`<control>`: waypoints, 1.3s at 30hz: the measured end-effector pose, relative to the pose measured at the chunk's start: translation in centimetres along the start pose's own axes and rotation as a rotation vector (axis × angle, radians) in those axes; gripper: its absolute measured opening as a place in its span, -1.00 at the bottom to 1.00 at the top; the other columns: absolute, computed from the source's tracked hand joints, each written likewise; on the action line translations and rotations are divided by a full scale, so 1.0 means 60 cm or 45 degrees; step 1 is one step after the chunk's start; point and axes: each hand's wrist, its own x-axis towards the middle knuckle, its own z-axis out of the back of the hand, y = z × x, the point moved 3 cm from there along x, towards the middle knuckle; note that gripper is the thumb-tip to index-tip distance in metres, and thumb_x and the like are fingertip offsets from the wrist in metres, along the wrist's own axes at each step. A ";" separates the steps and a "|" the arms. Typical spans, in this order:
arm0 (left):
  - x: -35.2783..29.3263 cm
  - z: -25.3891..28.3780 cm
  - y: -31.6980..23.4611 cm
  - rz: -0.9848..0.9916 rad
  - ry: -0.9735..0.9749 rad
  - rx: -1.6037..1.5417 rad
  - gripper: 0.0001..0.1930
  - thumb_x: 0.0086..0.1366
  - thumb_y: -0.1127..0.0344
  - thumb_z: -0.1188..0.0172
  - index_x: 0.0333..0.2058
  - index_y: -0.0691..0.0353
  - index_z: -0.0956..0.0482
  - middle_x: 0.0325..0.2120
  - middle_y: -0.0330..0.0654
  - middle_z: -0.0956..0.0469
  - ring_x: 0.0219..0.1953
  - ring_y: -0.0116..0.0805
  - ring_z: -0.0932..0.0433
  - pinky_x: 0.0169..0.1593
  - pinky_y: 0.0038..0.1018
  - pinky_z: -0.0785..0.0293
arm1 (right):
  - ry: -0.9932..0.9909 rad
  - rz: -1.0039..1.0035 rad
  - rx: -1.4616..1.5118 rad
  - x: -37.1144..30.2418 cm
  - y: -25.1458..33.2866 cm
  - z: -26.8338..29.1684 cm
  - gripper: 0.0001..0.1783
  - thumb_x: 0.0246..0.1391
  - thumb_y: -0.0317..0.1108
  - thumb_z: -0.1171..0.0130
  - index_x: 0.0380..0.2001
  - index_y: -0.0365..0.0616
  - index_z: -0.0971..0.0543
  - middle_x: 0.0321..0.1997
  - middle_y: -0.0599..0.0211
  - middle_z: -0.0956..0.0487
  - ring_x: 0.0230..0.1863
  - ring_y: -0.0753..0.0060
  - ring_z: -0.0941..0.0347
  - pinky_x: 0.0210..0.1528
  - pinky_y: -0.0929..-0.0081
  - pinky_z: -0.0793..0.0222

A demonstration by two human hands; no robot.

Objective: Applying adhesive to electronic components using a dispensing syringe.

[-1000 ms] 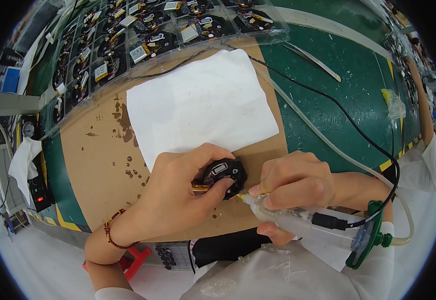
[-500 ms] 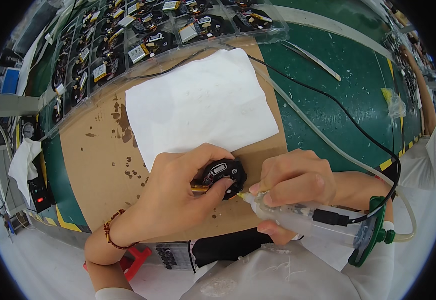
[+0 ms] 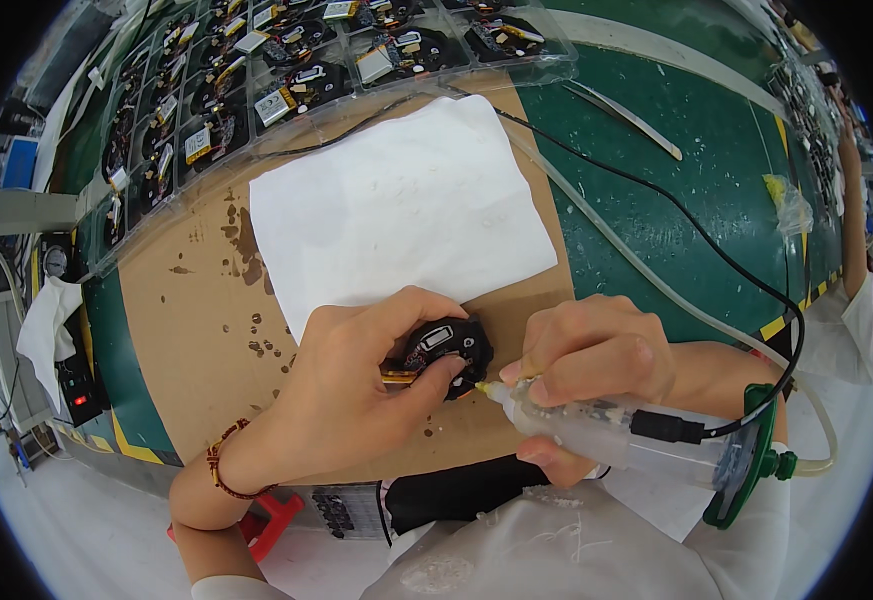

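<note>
My left hand [image 3: 361, 375] grips a round black electronic module [image 3: 445, 345] between thumb and fingers. Part of a yellow-edged battery pokes out beneath the palm. In my right hand [image 3: 596, 365] is a clear dispensing syringe [image 3: 596, 430], closed round its barrel near the front. Its yellow needle hub [image 3: 489, 388] points left, and the thin tip meets or nearly meets the module's right lower edge; contact is too small to tell. A green cap [image 3: 743, 458] closes the syringe's rear end, with a pale air hose [image 3: 818, 425] and a black cable attached along it.
Brown cardboard [image 3: 191, 330] with dark stains covers the green bench [image 3: 646, 190]. White paper [image 3: 406, 200] lies beyond my hands. At the back, a clear compartment tray [image 3: 356, 92] holds several similar modules. Tweezers [image 3: 624, 120] rest at the right. A co-worker's arm [image 3: 851, 200] shows at the far right.
The syringe has shifted very slightly, its rear end a little to the right and its tip a touch up-left. Both hands keep their holds. The co-worker's arm has moved.
</note>
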 end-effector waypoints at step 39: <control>0.000 0.002 -0.002 0.048 0.006 0.000 -0.78 0.07 0.52 -0.21 -0.26 0.34 -0.49 -0.56 -0.04 -0.57 -0.52 -0.29 -0.61 -0.43 -0.52 -0.47 | 0.033 -0.045 0.064 0.002 0.000 -0.002 -0.47 -0.27 -0.36 -0.45 -0.27 -0.17 -0.34 -0.42 0.11 -0.47 -0.70 0.45 -0.29 -0.65 0.54 -0.30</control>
